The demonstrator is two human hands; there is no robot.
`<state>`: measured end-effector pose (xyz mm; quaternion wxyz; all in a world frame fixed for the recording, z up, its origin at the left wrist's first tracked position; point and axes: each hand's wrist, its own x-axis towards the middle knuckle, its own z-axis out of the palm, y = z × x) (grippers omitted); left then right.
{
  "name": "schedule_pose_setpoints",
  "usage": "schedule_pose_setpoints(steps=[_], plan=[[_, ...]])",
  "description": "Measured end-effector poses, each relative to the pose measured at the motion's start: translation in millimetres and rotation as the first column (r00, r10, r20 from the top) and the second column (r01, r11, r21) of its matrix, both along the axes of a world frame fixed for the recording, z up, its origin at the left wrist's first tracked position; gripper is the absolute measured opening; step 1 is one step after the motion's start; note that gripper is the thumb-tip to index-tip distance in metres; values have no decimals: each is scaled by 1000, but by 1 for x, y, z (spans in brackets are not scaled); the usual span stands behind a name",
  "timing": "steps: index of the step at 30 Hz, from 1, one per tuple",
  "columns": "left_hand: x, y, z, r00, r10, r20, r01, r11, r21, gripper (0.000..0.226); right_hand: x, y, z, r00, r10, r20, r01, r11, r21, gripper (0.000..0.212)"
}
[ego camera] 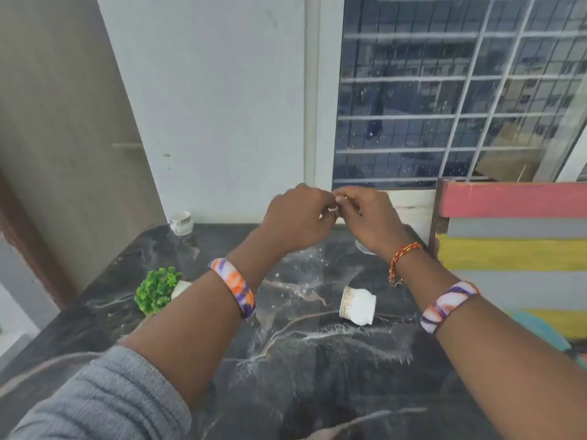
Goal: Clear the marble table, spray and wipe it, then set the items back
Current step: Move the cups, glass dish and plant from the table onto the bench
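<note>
- Both hands met above the marble table point(317, 376)'s far edge; left hand point(295, 217) & right hand point(365, 214) had fingers curled, pinching sth tiny between them, can't tell what.
- White pot point(358, 304) lay tipped on its side mid-table; green plant point(157, 289) at left, cup point(181, 222) in far left corner.
- Prob. clearing not done: best to free hands first, then lift pot w/ a full grip, since it could roll.

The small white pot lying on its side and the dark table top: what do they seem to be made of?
The white pot looks like glazed ceramic: smooth, slightly shiny white body with a gold patterned band at its rim. Plastic cannot be ruled out. The table top looks like polished dark marble or similar stone: black surface with pale irregular veins and a soft sheen.
</note>
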<state>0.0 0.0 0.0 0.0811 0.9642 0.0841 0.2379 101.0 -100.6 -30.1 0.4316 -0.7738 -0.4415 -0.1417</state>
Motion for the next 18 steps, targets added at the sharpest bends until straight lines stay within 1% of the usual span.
schedule_pose_setpoints(steps=[1,2,4,5,6,8,10,12,15,18], plan=[[2,-3,-9,997,5,-76,-6,1000,-16,26,4,-3,-12,998,-26,-59,21,997,-77,25],[7,-3,-20,993,-11,-114,7,1000,-31,24,8,-5,-22,994,-52,-97,34,984,-174,30],[11,-8,-50,969,-23,-247,5,997,-73,17,17,-13,-55,972,-94,-214,-1,914,-406,52],[13,-10,-64,950,-24,-310,-1,997,-82,13,20,-18,-67,963,-128,-239,-10,865,-502,66],[15,-12,-76,933,-24,-360,-7,996,-86,14,21,-23,-79,958,-172,-230,4,809,-588,78],[18,-14,-100,907,-21,-420,-27,994,-107,25,24,-31,-100,957,-237,-168,53,712,-700,97],[19,-17,-120,887,-8,-461,-48,993,-109,28,20,-36,-118,955,-265,-136,74,653,-754,104],[20,-22,-133,882,-7,-472,-45,994,-100,27,17,-40,-131,957,-258,-130,65,630,-774,104],[17,-25,-146,874,-2,-486,-78,986,-144,26,16,-42,-145,961,-247,-124,66,643,-763,102],[14,-27,-157,883,16,-470,-119,975,-189,27,16,-43,-156,968,-239,-81,107,681,-725,93]])
